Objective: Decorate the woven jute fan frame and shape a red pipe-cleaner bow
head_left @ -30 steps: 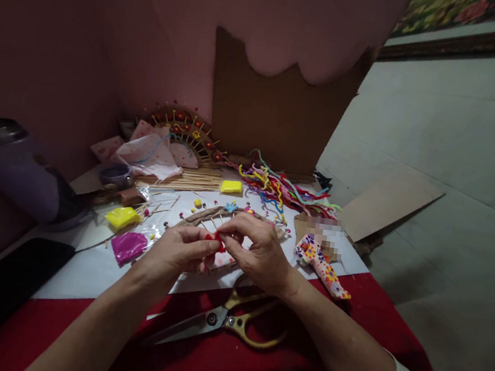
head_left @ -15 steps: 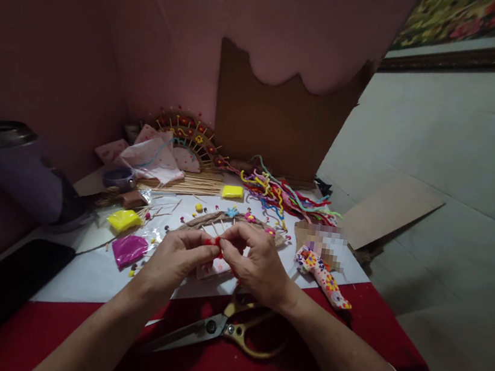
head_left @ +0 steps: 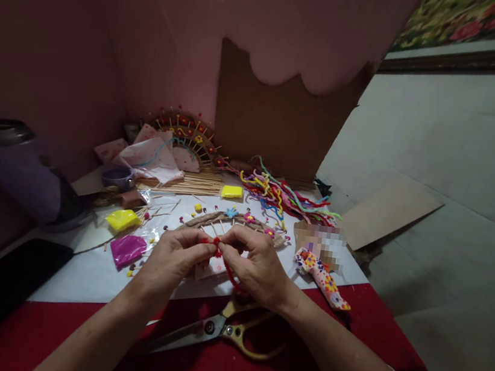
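My left hand (head_left: 178, 256) pinches a red pipe cleaner (head_left: 217, 253) between thumb and forefinger. Opposite it, my right hand (head_left: 259, 267) grips the same fuzzy red piece, bent into small loops, and a length of it hangs below these fingers. Just behind my hands lies a curved, fan-shaped frame (head_left: 201, 221) with sticks, a blue flower (head_left: 232, 212) and pink flowers (head_left: 250, 217); my fingers partly hide it. Large scissors (head_left: 216, 328) with gold handles lie spread on the red cloth beneath my wrists.
Colourful pipe cleaners (head_left: 280, 197) lie heaped behind. A finished-looking fan (head_left: 187, 121) leans at the wall. Yellow (head_left: 122, 219) and magenta (head_left: 128, 251) packets sit left, near a black flat object (head_left: 12, 270) and purple tumbler (head_left: 12, 173). A floral fabric piece (head_left: 324, 279) lies right.
My fingers have shifted slightly around the red pipe cleaner, and more of its hanging length shows below my right hand. Both hands stay in nearly the same place.
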A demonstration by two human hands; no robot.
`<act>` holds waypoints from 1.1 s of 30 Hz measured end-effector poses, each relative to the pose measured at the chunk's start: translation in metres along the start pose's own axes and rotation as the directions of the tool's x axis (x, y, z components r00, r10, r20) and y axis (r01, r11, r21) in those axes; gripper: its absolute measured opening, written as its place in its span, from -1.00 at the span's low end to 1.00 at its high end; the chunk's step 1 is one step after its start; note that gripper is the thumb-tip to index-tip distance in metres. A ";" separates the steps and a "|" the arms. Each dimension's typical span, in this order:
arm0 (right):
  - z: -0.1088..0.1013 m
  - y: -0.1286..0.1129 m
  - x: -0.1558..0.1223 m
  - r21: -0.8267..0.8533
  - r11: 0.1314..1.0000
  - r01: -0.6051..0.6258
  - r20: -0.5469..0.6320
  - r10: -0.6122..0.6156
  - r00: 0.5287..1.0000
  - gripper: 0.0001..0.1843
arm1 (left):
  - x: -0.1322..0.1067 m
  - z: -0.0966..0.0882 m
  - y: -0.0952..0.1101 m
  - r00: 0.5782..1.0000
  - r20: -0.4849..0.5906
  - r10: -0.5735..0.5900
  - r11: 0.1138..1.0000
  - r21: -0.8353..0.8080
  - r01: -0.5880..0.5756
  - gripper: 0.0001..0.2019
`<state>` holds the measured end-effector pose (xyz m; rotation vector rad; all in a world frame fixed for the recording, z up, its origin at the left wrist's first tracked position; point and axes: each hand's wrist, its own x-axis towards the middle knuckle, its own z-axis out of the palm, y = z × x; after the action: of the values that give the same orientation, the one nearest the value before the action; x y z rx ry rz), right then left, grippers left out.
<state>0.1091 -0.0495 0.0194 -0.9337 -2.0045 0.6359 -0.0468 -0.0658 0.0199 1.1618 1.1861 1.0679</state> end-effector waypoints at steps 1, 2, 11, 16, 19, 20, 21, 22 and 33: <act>0.000 0.001 0.000 -0.005 1.000 0.015 0.008 -0.015 1.000 -0.84 | 0.000 0.000 0.000 1.000 0.000 0.004 1.000 0.006 -0.004 -0.87; -0.001 0.001 0.000 -0.015 0.999 0.035 0.016 -0.035 0.999 -0.83 | -0.001 0.000 0.000 1.000 -0.002 0.009 1.000 0.015 -0.009 -0.87; 0.002 0.003 -0.002 -0.054 0.993 0.104 0.009 -0.104 0.995 -0.79 | 0.002 0.001 -0.002 0.999 -0.015 0.045 0.998 0.043 -0.044 -0.84; 0.001 0.004 0.001 0.121 0.992 -0.018 -0.026 0.022 0.999 -0.85 | -0.001 0.000 0.001 0.999 -0.014 0.030 0.999 -0.039 -0.031 -0.80; -0.001 0.003 0.002 0.180 0.981 -0.074 -0.013 0.078 0.997 -0.93 | -0.002 -0.001 0.003 0.999 -0.024 0.042 0.995 -0.086 -0.044 -0.81; 0.000 0.003 0.002 0.195 0.978 -0.074 -0.014 0.079 0.997 -0.93 | -0.002 -0.002 0.003 0.999 -0.023 0.041 0.994 -0.100 -0.043 -0.80; 0.000 0.002 0.001 0.208 0.976 -0.064 -0.022 0.070 0.997 -0.92 | -0.001 -0.002 0.002 0.999 -0.018 0.039 0.993 -0.110 -0.040 -0.80; 0.000 0.002 0.001 0.215 0.976 -0.046 -0.036 0.055 0.998 -0.90 | -0.001 -0.003 0.002 0.999 -0.009 0.036 0.992 -0.120 -0.037 -0.80; 0.007 0.002 -0.002 0.182 0.978 0.105 -0.153 -0.078 0.985 -0.79 | 0.001 -0.004 -0.001 1.000 -0.001 -0.003 0.987 -0.163 0.003 -0.76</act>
<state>0.1051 -0.0503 0.0135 -0.7469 -1.8118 0.6751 -0.0506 -0.0646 0.0187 1.0322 1.0798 1.1413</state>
